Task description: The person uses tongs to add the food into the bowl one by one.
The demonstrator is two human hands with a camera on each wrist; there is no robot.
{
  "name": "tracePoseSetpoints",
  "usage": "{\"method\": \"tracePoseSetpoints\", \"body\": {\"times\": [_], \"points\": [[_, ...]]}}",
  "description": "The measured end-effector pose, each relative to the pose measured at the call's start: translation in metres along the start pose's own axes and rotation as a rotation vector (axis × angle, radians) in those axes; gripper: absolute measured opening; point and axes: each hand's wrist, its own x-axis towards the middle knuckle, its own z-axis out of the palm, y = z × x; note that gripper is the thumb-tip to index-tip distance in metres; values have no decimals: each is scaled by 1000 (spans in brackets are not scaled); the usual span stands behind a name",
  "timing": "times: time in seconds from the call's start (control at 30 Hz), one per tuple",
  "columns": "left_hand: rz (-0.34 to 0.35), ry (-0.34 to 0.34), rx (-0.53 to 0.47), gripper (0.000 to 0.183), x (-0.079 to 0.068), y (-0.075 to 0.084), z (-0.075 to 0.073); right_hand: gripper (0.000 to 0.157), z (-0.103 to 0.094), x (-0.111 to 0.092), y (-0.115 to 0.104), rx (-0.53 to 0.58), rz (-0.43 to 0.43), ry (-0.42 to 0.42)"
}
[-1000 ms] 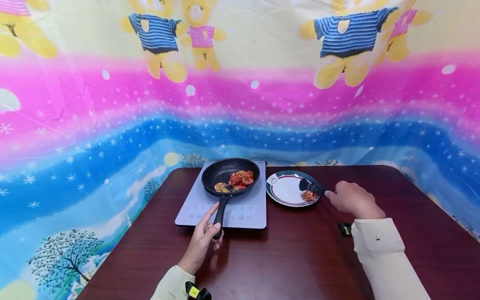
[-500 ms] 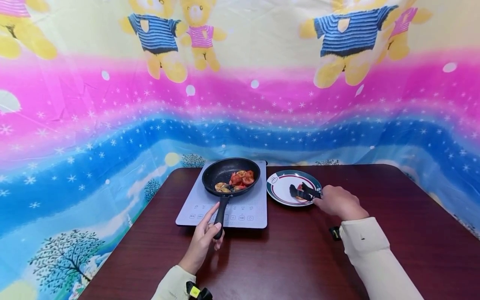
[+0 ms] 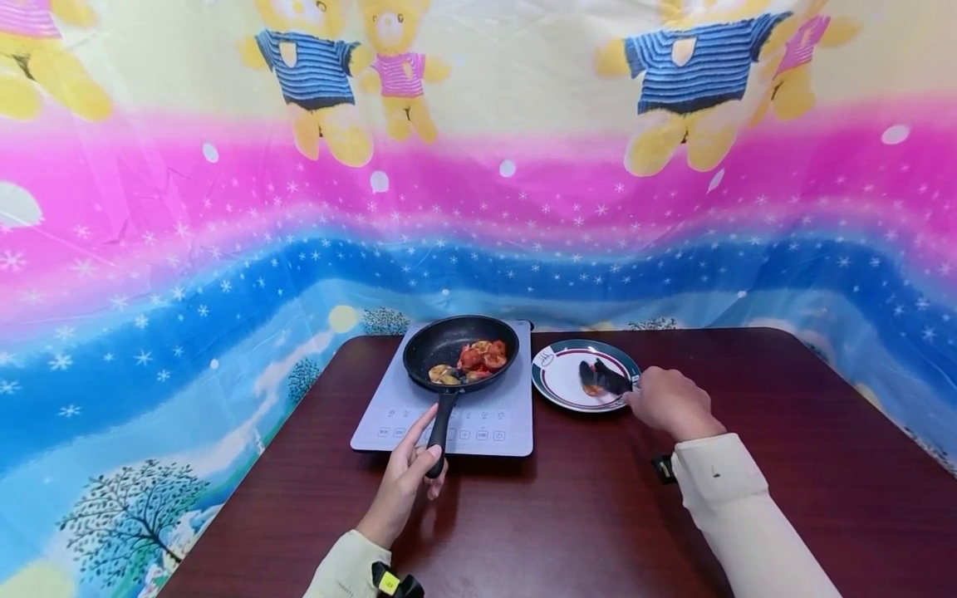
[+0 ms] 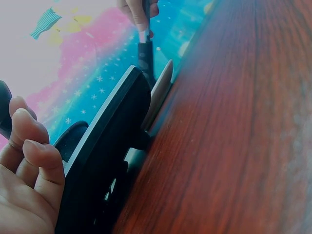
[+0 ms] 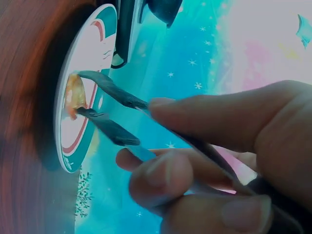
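My left hand (image 3: 404, 477) grips the handle of a black frying pan (image 3: 432, 345), its thumb along the near side. Red and yellowish cooked food pieces (image 3: 482, 357) lie in the pan, mostly towards its right. In my right hand (image 3: 676, 403) is a pair of tongs (image 3: 613, 380) with black tips, held over a white plate (image 3: 561, 392) with a green rim. The right wrist view shows the tong tips apart, at either end of one orange-yellow food piece (image 5: 74, 95) on the plate. The left wrist view catches the left fingers (image 4: 36, 126) beside the cooker's edge.
A flat white induction cooker (image 3: 493, 419) with touch buttons stands under the pan, the plate close at its right. Both are on a dark red-brown table (image 3: 583, 515). Behind the table hangs a printed bear curtain (image 3: 486, 266).
My right hand has moved left and turned the tongs, bringing their tips down at the food piece. The piece now sits further left on the plate. My left hand and the pan stay put.
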Motion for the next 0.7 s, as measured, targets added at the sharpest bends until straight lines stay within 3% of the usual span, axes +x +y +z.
{"method": "tracePoseSetpoints", "body": {"times": [0.3,0.7], "points": [[-5,9,0,55,-1,-1,0,32,-3,-1,2,28,2,-36],[19,-4,-11,56,0,-3,-1,41,12,6,-4,7,20,-21]]}}
